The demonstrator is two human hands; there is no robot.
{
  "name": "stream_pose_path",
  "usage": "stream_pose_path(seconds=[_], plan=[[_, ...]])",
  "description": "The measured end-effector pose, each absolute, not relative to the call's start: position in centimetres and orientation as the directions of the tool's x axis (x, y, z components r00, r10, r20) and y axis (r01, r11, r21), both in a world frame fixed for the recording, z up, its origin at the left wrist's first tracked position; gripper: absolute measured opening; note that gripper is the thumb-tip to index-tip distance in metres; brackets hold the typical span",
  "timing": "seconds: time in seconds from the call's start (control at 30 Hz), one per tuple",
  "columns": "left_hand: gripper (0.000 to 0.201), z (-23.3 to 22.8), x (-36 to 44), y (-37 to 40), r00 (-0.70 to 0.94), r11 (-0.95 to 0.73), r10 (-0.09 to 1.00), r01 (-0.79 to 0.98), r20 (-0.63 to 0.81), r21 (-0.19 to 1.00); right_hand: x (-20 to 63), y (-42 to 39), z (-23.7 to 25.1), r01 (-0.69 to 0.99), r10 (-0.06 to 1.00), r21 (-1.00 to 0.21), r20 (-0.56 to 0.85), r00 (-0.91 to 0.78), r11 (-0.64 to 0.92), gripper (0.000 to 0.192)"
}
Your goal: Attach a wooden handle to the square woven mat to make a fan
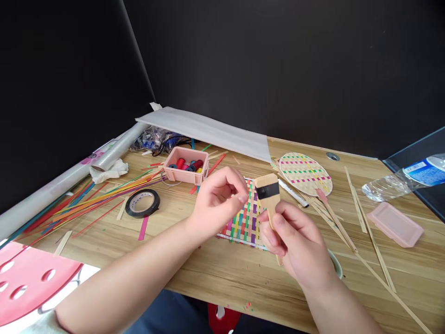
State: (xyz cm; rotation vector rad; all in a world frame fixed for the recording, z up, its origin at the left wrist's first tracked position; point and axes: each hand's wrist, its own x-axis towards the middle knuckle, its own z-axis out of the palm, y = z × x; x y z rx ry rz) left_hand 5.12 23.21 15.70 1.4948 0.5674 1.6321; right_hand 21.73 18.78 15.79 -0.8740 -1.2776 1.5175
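Observation:
My right hand (pixel 295 241) is closed around a flat wooden handle (pixel 267 180) with a wide head, held upright. A black band (pixel 268 190) wraps across that head. To its left, my left hand (pixel 222 197) is raised with thumb and forefinger pinched together. Whatever the pinch may hold is too small to make out. Below and behind both hands lies a woven mat (pixel 248 222) of multicoloured and natural strips with a white edge, partly covered by the hands. Further back, on the right, rests an oval woven panel (pixel 306 174) with coloured strips.
A pink basket (pixel 186 175) holds thread spools. Left are black tape (pixel 142 203), loose coloured strips (pixel 100 202) and crumpled tissue (pixel 109 171). Right are a marker (pixel 294 192), a second wooden handle (pixel 337 220), thin strips, a pink case (pixel 395 224) and a water bottle (pixel 389 187).

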Motion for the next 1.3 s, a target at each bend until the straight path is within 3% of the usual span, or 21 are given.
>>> stream_pose_path(seconds=[0.13,0.23,0.33,0.47,0.6,0.67,0.77,1.1,1.3], plan=[[0.018,15.7,5.4,23.0,-0.021,-0.621,0.782,0.046,0.623,0.782,21.3,18.8,15.8,0.221,0.973,-0.949,0.210,-0.098,0.227,0.027],[0.014,15.6,5.8,23.2,-0.029,-0.506,0.862,0.027,0.507,0.862,21.3,19.0,15.8,0.520,0.902,-0.752,0.424,-0.088,0.404,0.022],[0.009,15.5,5.9,23.9,0.005,-0.346,0.938,-0.069,0.348,0.936,21.5,19.3,15.7,0.728,0.803,-0.490,0.580,-0.139,0.479,0.018],[0.006,15.0,5.9,25.0,0.051,-0.082,0.995,-0.141,0.090,0.987,21.6,19.6,15.2,0.872,0.759,-0.200,0.600,-0.251,0.447,0.018],[0.007,14.5,6.1,25.7,0.082,0.169,0.984,-0.162,-0.158,0.972,21.5,19.7,14.5,0.908,0.773,-0.067,0.552,-0.311,0.413,0.024],[0.009,14.3,6.2,25.7,0.075,0.242,0.970,-0.163,-0.232,0.957,21.6,19.7,14.2,0.911,0.789,-0.056,0.523,-0.322,0.409,0.023],[0.009,14.0,6.4,25.8,0.051,0.236,0.972,-0.149,-0.231,0.960,21.6,20.1,13.8,0.912,0.800,-0.054,0.503,-0.327,0.407,0.021],[0.010,13.1,6.2,26.3,0.067,0.015,0.998,-0.085,-0.009,0.996,21.3,20.5,13.6,0.867,0.808,-0.208,0.507,-0.300,0.452,0.023],[0.013,13.9,6.0,25.7,0.010,-0.114,0.993,-0.072,0.115,0.991,21.3,20.5,14.2,0.780,0.829,-0.404,0.500,-0.249,0.478,0.022]])
